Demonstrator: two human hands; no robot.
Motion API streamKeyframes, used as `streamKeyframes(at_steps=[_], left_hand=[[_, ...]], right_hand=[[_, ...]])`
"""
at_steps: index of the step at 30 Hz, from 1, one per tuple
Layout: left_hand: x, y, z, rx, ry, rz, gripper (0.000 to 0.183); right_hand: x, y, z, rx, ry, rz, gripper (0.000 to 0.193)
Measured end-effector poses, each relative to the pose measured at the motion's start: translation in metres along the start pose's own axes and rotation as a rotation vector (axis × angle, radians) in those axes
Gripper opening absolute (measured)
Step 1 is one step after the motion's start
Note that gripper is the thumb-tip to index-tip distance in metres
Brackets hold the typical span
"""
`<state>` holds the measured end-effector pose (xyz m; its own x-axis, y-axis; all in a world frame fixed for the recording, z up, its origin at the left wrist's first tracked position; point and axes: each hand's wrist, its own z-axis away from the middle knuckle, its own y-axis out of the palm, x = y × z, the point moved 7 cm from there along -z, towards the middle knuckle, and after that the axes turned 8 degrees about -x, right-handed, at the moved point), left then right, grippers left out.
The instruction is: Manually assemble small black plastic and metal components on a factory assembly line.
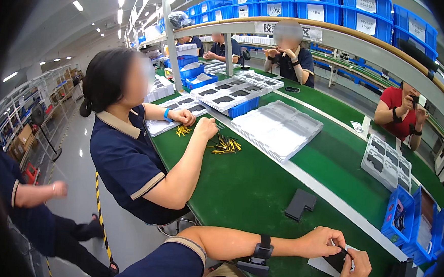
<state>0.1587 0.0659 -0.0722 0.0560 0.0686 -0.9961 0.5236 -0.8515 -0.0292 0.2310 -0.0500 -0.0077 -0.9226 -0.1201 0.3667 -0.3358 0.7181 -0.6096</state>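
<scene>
In front of me, a thin dark flat piece lies between my two hands, over a white sheet on the green tabletop. My left hand pinches its upper edge with bent fingers. At the right edge of the same piece, my right hand grips with thumb and fingertips. Farther up the table rests a black L-shaped block, apart from both hands. Close to my right hand stand several dark blocks, partly lost in the shadowy rim. A black strap device circles my left wrist.
Blue bins line the right side. A black-filled tray and a stack of clear white trays sit beyond. At left, a seated co-worker handles yellow-and-black strips. Another person stands in the aisle.
</scene>
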Motion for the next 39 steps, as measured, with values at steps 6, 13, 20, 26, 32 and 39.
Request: streamKeyframes(at_steps=[6, 13, 20, 26, 32, 39], left_hand=[[0.0, -0.003, -0.004, -0.073, 0.102, 0.035, 0.014], [0.0, 0.001, -0.004, -0.039, 0.073, 0.037, 0.018], [0.001, -0.001, -0.003, -0.033, 0.056, -0.006, 0.014], [-0.005, -0.002, -0.002, -0.033, 0.073, -0.01, 0.012], [-0.004, -0.001, -0.001, -0.019, 0.054, 0.022, 0.012], [-0.008, 0.002, 0.001, -0.004, 0.066, 0.009, 0.013]], right_hand=[[-0.001, 0.004, 0.0, -0.067, -0.005, -0.056, 0.011], [-0.004, 0.003, 0.001, -0.053, 0.004, -0.041, 0.011], [-0.001, 0.003, 0.001, -0.044, 0.015, -0.048, 0.011], [-0.001, 0.002, 0.001, -0.048, 0.016, -0.038, 0.011], [0.001, 0.003, 0.0, -0.052, 0.002, -0.029, 0.01], [-0.001, 0.003, 0.002, -0.067, -0.007, -0.042, 0.01]])
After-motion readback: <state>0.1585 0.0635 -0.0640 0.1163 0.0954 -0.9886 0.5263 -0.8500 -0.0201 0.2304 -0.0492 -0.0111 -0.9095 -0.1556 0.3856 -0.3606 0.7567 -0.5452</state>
